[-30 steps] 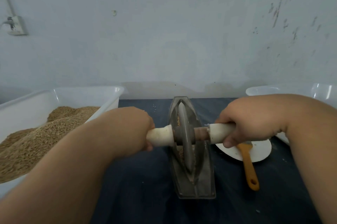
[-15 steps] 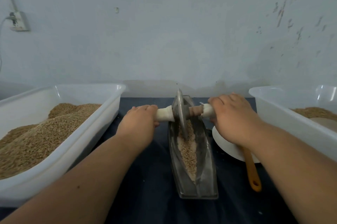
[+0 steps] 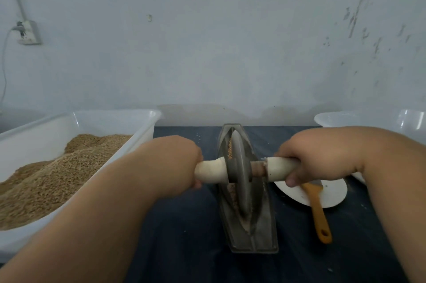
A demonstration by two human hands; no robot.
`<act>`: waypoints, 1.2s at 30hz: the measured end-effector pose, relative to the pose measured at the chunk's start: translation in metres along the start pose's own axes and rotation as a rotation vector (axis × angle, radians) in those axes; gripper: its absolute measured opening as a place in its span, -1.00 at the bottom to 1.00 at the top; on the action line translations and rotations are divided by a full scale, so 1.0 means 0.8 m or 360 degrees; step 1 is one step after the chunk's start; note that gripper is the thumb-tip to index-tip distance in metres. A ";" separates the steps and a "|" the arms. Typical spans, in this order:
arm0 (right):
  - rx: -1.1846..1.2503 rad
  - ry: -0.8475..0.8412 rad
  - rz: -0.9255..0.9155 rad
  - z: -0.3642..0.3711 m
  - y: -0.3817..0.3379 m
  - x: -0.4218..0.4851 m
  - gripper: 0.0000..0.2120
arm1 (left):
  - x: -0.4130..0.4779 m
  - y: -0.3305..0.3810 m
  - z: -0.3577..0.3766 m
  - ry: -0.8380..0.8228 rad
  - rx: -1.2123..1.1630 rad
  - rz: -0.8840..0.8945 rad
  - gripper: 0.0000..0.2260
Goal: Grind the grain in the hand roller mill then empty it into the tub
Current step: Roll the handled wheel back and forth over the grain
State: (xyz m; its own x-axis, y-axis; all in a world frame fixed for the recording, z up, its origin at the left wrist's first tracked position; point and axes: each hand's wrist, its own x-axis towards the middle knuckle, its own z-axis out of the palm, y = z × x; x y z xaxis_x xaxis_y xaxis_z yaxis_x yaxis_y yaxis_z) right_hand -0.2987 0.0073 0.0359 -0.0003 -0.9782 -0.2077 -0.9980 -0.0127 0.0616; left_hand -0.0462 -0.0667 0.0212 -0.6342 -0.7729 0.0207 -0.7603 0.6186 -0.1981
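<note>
A grey metal boat-shaped trough (image 3: 262, 234) lies lengthways on the dark table, with a metal grinding wheel (image 3: 239, 174) standing in it near its middle. A pale wooden axle handle runs through the wheel. My left hand (image 3: 175, 162) grips the left handle end (image 3: 211, 172). My right hand (image 3: 306, 158) grips the right handle end (image 3: 279, 168). A little grain (image 3: 232, 195) shows in the trough beside the wheel; most of it is hidden. A white tub (image 3: 147, 121) heaped with tan grain (image 3: 57, 174) stands at the left.
A second white tub (image 3: 378, 119) sits at the far right, mostly behind my right arm. Right of the trough, a white plate (image 3: 332, 192) carries a brush with an orange handle (image 3: 319, 215). The wall stands close behind; a socket (image 3: 27, 32) is mounted upper left.
Both hands pulled the wheel back from the trough's far end toward me, to about its middle. The camera view dropped closer over the hands.
</note>
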 end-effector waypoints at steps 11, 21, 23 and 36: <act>0.0028 0.0921 0.0376 0.104 0.034 0.105 -0.33 | 0.085 0.008 0.104 0.0792 -0.0091 -0.0250 -0.39; -0.0229 0.0323 0.0292 0.049 0.009 0.051 -0.69 | 0.049 0.014 0.050 0.0686 0.0025 -0.0117 -0.73; -0.0263 0.0141 0.0217 0.027 -0.001 0.029 -0.72 | 0.033 0.012 0.033 0.0510 0.0035 -0.0121 -0.77; -0.0107 0.0064 0.0195 0.020 -0.005 0.019 -0.80 | 0.028 0.004 0.029 0.0210 -0.0083 -0.0062 -0.76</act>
State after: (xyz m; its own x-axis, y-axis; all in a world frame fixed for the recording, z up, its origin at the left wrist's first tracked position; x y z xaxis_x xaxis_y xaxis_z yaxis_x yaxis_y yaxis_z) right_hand -0.2955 -0.0044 0.0171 -0.1182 -0.9807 -0.1556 -0.9842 0.0949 0.1495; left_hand -0.0595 -0.0854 -0.0013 -0.6142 -0.7734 0.1569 -0.7890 0.5975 -0.1432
